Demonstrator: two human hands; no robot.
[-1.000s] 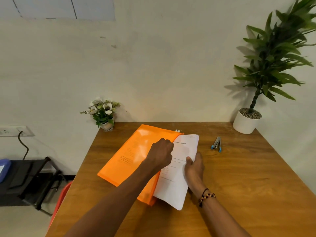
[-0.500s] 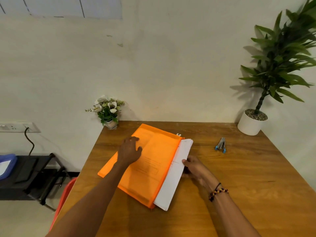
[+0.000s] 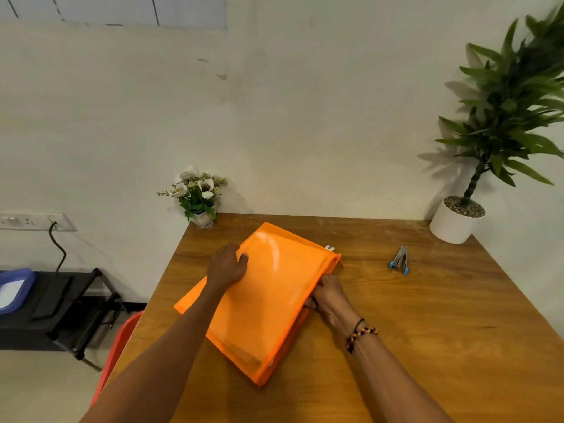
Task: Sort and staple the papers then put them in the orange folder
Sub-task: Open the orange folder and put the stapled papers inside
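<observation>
Folder (image 3: pixel 268 297): we see it lying flat and slantwise on the worktop (image 3: pixel 427 331).
Left hand (image 3: pixel 227 265): fingers relaxed, resting on the folder's far left part.
Right hand (image 3: pixel 328 296): curled at the folder's right edge; whether it grips we cannot tell.
Stapler (image 3: pixel 399 260): right of the folder, well apart.

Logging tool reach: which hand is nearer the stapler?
Right. The right hand grips the orange folder edge, left of the stapler; the left hand rests farther left.

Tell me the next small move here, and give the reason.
Probably zip it shut: no paper shows outside the flat orange plastic folder, the left hand presses it flat, and the right hand sits at its open edge.
</observation>
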